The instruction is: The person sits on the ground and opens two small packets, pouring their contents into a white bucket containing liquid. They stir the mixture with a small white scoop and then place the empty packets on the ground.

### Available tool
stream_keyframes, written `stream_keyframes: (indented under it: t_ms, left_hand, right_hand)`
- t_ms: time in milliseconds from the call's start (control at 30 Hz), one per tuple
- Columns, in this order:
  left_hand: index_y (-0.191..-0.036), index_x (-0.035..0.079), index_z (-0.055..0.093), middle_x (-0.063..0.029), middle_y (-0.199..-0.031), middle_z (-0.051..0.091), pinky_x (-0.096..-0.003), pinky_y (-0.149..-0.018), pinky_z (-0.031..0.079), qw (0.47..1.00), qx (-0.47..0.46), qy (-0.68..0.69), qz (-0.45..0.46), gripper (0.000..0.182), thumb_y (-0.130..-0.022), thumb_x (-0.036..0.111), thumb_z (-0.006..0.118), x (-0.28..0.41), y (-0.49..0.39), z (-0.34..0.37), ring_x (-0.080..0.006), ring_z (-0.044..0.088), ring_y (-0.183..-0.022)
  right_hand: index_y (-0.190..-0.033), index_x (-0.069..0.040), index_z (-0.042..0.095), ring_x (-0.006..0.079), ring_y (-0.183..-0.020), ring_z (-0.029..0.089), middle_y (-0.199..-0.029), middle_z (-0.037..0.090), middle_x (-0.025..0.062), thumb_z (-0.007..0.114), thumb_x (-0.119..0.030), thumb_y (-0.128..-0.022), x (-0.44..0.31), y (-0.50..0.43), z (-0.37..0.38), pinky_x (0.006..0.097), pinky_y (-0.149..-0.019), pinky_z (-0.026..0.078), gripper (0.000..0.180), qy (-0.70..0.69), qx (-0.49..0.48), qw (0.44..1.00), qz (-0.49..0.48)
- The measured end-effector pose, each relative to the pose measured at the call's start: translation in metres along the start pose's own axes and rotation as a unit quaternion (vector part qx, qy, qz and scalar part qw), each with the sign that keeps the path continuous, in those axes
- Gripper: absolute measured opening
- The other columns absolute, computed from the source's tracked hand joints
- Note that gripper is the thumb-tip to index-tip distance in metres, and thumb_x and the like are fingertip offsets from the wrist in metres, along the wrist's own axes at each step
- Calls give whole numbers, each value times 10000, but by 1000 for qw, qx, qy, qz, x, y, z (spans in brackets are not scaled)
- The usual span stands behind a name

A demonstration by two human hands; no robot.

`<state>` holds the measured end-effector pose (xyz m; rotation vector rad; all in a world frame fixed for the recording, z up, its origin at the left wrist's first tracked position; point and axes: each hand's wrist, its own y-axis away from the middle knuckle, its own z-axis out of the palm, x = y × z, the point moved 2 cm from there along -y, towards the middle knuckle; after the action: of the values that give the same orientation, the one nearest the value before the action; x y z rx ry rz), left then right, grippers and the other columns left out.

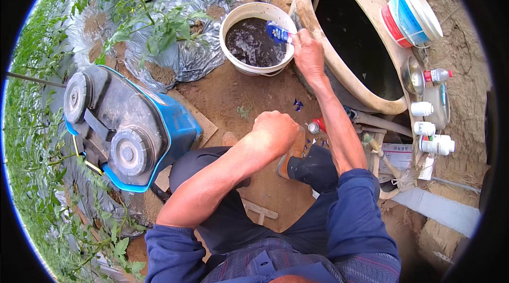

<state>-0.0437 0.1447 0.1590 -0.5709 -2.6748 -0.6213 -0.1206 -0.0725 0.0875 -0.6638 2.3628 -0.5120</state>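
Observation:
My right hand (308,54) grips a small blue packet (278,32) with light markings, tilted over the near-right part of a white plastic bucket (226,46). Dark liquid with foam patches lies in the bucket. My left hand (276,130) is curled into a fist above my knees, back of the hand up; whether anything is inside it is hidden. Small blue torn scraps (298,104) lie on the soil between the bucket and my feet. Beside my right forearm, a red bottle with a whitish cap (313,128) rests on the ground.
A blue backpack sprayer tank (179,120) stands at left, near plants (167,30) and silvery plastic film (199,58). A large vat of dark water (342,36) is at upper right. On its right are a labelled bucket (409,16), a metal bowl (413,75) and several white bottles (435,144).

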Motion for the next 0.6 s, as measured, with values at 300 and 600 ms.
stream_keyframes:
  t_ms: [300, 600]
  left_hand:
    - [-918, -7, 733, -207, -885, 750, -457, -745, 617, 1000, 0, -13, -16, 148, -836, 62, 630, -7, -6, 3, -371, 754, -867]
    - [-924, 10, 728, -203, -872, 747, -456, -736, 618, 1000, -11, -17, -11, 137, -836, 89, 660, -10, -7, 6, -374, 753, -853]
  right_hand:
    - [-925, -20, 604, 442, -777, 703, -783, 685, 261, 534, -223, -1001, -6, 14, 15, 561, -677, 527, 228, 108, -167, 979, 49]
    - [-914, -26, 620, 467, -778, 675, -796, 686, 236, 641, -213, -979, -14, -7, -20, 503, -659, 523, 199, -60, 98, 993, -3]
